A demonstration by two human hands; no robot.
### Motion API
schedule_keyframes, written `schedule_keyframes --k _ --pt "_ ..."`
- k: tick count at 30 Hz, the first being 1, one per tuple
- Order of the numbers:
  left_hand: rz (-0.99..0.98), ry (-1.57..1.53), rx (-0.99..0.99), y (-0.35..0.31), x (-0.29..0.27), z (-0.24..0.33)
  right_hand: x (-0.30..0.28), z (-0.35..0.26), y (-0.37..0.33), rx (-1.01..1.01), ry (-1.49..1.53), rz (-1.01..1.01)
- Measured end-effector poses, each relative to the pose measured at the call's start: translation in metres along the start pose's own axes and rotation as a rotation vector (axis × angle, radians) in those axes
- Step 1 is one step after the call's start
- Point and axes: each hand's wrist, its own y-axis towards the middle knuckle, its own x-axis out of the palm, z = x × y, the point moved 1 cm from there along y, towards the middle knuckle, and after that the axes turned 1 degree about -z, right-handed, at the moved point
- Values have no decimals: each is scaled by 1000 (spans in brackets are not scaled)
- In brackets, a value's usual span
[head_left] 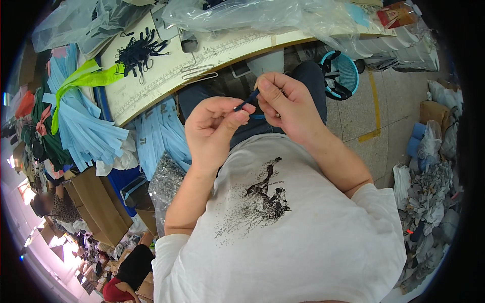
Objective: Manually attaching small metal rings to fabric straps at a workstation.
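A short, narrow dark blue strip (247, 100) is stretched between my two hands, above my lap and just off the table's front edge. My left hand (214, 126) pinches its lower left end between thumb and fingers. At the upper right end, my right hand (293, 103) grips it with thumb and forefinger, the other fingers curled. Whether the strip is a cord or folded fabric is too small to tell. A tangled heap of dark navy cord loops (139, 53) lies on the white table (151, 93), to the left beyond my hands.
Bent metal wire (199, 74) sits at the table's edge. Clear plastic sheeting (257, 17) covers its back. Light blue fabric strips (93, 134) and a lime-green strip (83, 81) hang left. A blue basket (349, 76) stands right; grey scraps (432, 202) lie beyond. Another person (134, 267) is lower left.
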Motion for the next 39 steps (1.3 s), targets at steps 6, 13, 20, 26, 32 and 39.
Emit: schedule_keyframes --k 6,13,20,26,32,39 --pt "4 -227 9 -1 3 -5 -1 0 -3 28 45 -18" --pt "73 502 497 100 21 97 -14 -9 -2 220 360 -151" --pt "126 498 324 138 -19 113 -11 -4 -10 287 327 -132" --pt "434 961 242 115 -149 67 -25 14 -12 284 175 -141" --pt "311 1504 296 98 -154 36 -14 13 -4 374 203 -193" --pt "473 1469 363 94 -162 43 -15 16 -4 378 204 -230"
